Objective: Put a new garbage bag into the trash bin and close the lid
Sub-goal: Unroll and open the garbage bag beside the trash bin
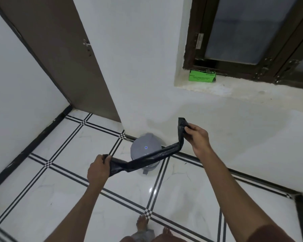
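Note:
A black garbage bag point(147, 158), still folded into a long strip, stretches between my two hands above the floor. My left hand point(98, 169) grips its lower left end. My right hand point(197, 137) pinches the upper right end, which sticks up past my fingers. Below and behind the strip stands a small grey round trash bin point(143, 145) with its lid down and a foot pedal at the front. The bag hides part of the bin's front.
The bin stands against a white wall on a white tiled floor point(59, 198) with black stripe lines. A brown door point(59, 58) is at the left. A green box point(201, 76) sits on the window sill. My bare feet point(143, 224) show at the bottom.

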`<state>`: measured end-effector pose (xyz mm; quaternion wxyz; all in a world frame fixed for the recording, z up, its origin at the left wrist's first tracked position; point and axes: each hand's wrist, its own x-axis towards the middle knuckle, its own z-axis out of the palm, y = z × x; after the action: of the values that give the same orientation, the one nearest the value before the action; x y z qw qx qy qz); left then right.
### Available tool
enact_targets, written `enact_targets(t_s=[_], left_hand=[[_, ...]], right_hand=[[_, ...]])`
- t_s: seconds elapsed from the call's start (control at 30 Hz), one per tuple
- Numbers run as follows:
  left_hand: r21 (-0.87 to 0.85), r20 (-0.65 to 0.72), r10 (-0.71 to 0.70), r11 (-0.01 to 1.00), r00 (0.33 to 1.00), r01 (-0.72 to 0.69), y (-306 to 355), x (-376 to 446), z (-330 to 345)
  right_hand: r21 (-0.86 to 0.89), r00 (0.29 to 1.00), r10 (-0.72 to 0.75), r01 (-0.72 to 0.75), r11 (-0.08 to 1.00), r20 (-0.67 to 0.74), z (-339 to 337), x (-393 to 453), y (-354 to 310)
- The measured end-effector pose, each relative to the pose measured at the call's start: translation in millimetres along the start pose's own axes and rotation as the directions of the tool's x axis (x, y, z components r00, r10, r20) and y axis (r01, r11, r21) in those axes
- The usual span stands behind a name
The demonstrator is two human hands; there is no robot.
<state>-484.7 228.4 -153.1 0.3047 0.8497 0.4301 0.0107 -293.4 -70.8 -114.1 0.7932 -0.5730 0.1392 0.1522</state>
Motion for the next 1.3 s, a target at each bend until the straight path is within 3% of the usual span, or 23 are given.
enact_targets(t_s=[0.1,0.17,0.23,0.3,0.37,0.63,0.8,1.0,1.13,1.3], left_hand=[[0.117,-0.112,0.027,0.993,0.993,-0.014,6.4,0.9,2.3],[-0.011,-0.158,0.19,0.981,0.969,-0.194,24.8,2.8,0.5],[-0.229,-0.013,0.404,0.889,0.915,-0.396,54.3,1.8,-0.8],[-0.371,0.205,0.567,0.799,0.797,-0.473,82.6,-7.9,-1.5],[-0.424,0.268,0.635,0.753,0.724,-0.503,99.9,-11.7,-1.1],[-0.523,0.243,0.667,0.702,0.704,-0.484,91.2,29.9,-19.5],[-0.464,0.226,0.685,0.701,0.692,-0.542,83.8,45.3,-27.1],[-0.464,0.116,0.654,0.701,0.748,-0.541,92.8,39.7,-24.1],[-0.484,0.046,0.643,0.684,0.764,-0.546,103.9,29.8,-23.9],[-0.332,-0.117,0.612,0.718,0.782,-0.612,102.3,26.5,-29.1]], right_hand=[[-0.076,0.998,-0.036,0.039,0.996,0.044,5.6,-13.3,5.7],[-0.133,0.997,-0.055,0.062,0.989,0.052,21.2,-24.7,11.3],[-0.206,0.993,-0.077,0.093,0.974,0.084,40.2,-33.3,18.9],[-0.23,0.983,-0.086,0.123,0.965,0.163,62.1,-43.2,26.8],[-0.236,0.967,-0.076,0.135,0.962,0.245,81.1,-51.0,32.5],[-0.349,0.91,-0.062,0.219,0.911,0.41,104.1,-52.8,30.5],[-0.489,0.865,0.0,0.283,0.825,0.501,102.4,-48.4,22.0],[-0.563,0.906,-0.179,0.383,0.733,0.384,111.8,-47.1,21.6],[-0.504,0.944,-0.131,0.275,0.819,0.303,119.4,-52.6,34.8],[-0.612,0.968,-0.228,0.242,0.753,0.103,117.8,-48.4,36.4]])
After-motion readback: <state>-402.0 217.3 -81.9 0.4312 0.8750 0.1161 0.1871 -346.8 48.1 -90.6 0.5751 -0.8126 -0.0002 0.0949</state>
